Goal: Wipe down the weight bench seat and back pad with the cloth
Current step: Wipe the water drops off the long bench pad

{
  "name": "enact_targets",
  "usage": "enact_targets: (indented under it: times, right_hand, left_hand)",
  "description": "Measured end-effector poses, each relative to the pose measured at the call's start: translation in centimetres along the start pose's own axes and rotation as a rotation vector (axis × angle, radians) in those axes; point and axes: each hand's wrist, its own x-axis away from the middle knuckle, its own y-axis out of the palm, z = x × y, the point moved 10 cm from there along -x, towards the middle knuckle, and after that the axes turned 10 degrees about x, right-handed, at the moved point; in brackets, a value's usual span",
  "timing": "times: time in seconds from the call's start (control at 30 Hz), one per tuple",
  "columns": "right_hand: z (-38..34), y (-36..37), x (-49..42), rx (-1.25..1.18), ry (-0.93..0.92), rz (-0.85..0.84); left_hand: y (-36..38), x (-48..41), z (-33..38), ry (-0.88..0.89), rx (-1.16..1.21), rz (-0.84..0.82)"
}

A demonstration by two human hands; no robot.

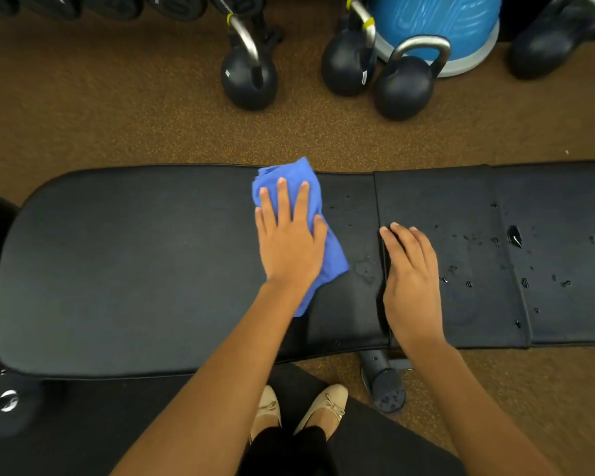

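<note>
So this was me partway through the wipe-down. My left hand [289, 242] was lying flat on top of the blue cloth [291, 173], fingers straight and a bit spread. It wasn't gripping anything, just pressing the cloth down onto the long pad [134, 262], which I reckon is the back pad. The cloth was bunched up near that pad's right end, closer to the far edge, and poked out past my fingertips and beside my wrist.

My right hand [411, 280] was open and holding nothing. Its fingers were together, resting right along the seam [378, 201] where the long pad meets the seat pad [461, 201]. Both arms were reaching forward from the near side.

The long pad looked dull and mostly dry to the left of the cloth. The seat side was dotted with droplets [454, 269], plus one bigger puddle [514, 235] further right, so I'd call it half done at best.

The next move would be sliding the cloth right, over the seam. My right hand would have to get out of the way first. It'd need steady pressure too, so the puddle gets soaked up rather than smeared.
</note>
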Motion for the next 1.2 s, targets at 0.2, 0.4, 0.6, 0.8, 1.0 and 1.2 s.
enact_targets:
  times: [0.2,0.4,0.6,0.8,1.0,1.2]
  right_hand:
    - [0.2,-0.2,0.1,0.057,-0.094,-0.004]
    - [0.1,-0.1,0.2,0.098,-0.104,0.003]
    - [0.3,0.0,0.1,0.075,-0.112,0.015]
    - [0.2,-0.4,0.1,0.058,-0.098,0.033]
    - [0.3,0.0,0.2,0.055,-0.108,0.027]
    - [0.2,-0.3,0.1,0.049,-0.105,0.027]
  left_hand:
    - [0.8,6.9,2.8,0.293,-0.046,-0.123]
    - [-0.1,0.1,0.4,0.135,-0.041,-0.052]
    - [2.4,1.8,5.3,0.281,-0.032,-0.106]
    - [0.9,3.6,1.9,0.217,-0.033,-0.111]
    - [2.4,-0.7,5.1,0.136,-0.03,-0.028]
    - [1.1,5.1,3.3,0.34,-0.094,-0.137]
